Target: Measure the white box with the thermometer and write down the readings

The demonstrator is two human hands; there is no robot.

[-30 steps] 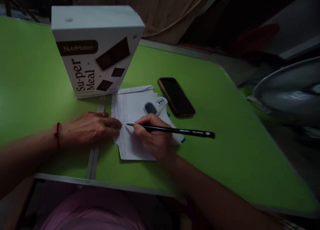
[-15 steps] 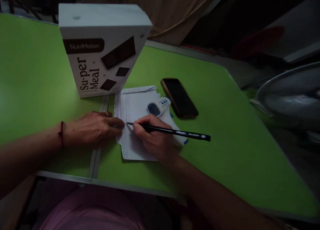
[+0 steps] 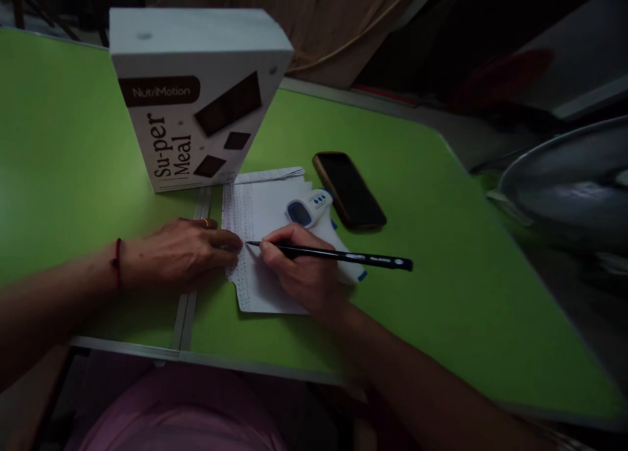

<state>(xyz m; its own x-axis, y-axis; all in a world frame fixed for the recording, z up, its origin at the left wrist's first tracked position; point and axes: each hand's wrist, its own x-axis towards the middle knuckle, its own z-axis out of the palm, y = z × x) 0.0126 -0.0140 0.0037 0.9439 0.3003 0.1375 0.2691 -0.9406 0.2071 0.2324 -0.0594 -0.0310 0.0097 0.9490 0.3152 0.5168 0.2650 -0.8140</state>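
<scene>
My right hand (image 3: 304, 268) is closed around a black pen (image 3: 363, 260), its tip on or just above the white paper (image 3: 272, 284). Rows of small handwriting run down the paper's left part. My left hand (image 3: 189, 249) lies flat with its fingers stretched out, fingertips on the paper's left edge, holding nothing. A ring and a red wrist string are on that arm. A white and blue handheld thermometer (image 3: 320, 202) rests on the paper just beyond my right hand, which hides part of it.
On the green table (image 3: 432, 294) a tall white box (image 3: 191, 65) marked "NutriMotion Su-per Meal" stands upright behind the paper. A phone (image 3: 349, 190) lies to the right of the thermometer. A metal seam (image 3: 185, 320) crosses the table under my left hand.
The pen's back end has tipped slightly, while its tip stays at nearly the same spot on the paper. The whole view has shifted a little; my left hand keeps its place.
</scene>
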